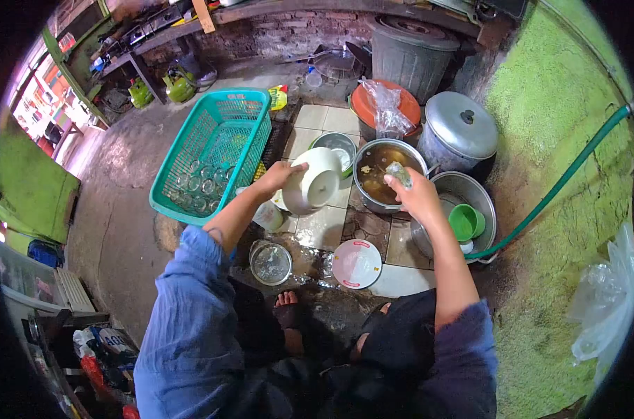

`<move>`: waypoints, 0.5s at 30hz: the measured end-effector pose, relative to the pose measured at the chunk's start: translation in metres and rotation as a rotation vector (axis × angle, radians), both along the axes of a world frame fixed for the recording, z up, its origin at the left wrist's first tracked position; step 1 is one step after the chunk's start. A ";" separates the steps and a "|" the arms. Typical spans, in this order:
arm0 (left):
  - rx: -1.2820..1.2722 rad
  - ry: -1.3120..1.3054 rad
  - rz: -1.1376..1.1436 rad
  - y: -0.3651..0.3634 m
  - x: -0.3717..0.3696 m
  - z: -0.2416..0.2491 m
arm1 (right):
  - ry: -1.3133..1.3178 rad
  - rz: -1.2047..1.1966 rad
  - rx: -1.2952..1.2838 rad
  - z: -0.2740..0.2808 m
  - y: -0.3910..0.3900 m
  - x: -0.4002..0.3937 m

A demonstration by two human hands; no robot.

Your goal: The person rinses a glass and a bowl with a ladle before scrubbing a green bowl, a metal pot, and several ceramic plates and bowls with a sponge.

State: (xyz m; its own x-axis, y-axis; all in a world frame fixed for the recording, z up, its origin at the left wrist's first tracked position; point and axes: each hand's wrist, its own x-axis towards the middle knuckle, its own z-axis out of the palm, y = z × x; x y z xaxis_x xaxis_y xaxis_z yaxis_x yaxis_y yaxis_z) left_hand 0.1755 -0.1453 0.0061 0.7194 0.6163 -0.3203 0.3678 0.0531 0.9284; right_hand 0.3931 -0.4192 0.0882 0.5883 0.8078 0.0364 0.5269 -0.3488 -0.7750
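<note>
White bowl (308,173) is hanging above the floor tiles (308,116); we are gripping its left rim with our left hand (279,179). From that hand, nearer than our right, it is extending rightward; being round, it is showing no clear long axis. It is leaning, its base facing us and slightly right. Farther right, our right hand (417,192) is clamping a sponge-like wad (399,172) over the pot (381,205) of brownish water (374,159).

One head-worn camera faces forward and down, close above both hands (418,195)
</note>
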 end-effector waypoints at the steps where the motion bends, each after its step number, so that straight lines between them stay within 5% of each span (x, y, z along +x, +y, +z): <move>1: -0.008 -0.050 -0.001 -0.018 -0.003 0.022 | 0.000 -0.001 0.013 -0.012 0.007 0.000; 5: -0.281 -0.374 0.033 -0.114 -0.016 0.077 | 0.012 -0.145 0.296 -0.042 0.045 -0.013; 7: -0.496 -0.398 0.035 -0.152 -0.021 0.093 | -0.075 -0.160 0.444 -0.013 0.045 -0.047; 9: -0.379 -0.327 0.049 -0.180 -0.026 0.102 | -0.161 -0.094 0.254 0.025 0.034 -0.082; 11: -0.323 -0.567 0.073 -0.189 -0.019 0.061 | -0.405 0.042 0.308 0.017 0.029 -0.112; 13: -0.330 -0.611 0.164 -0.199 -0.019 0.070 | -0.706 0.169 0.319 0.024 0.011 -0.145; 15: -0.106 -0.364 0.178 -0.193 -0.023 0.069 | -0.681 0.193 0.348 0.030 0.005 -0.148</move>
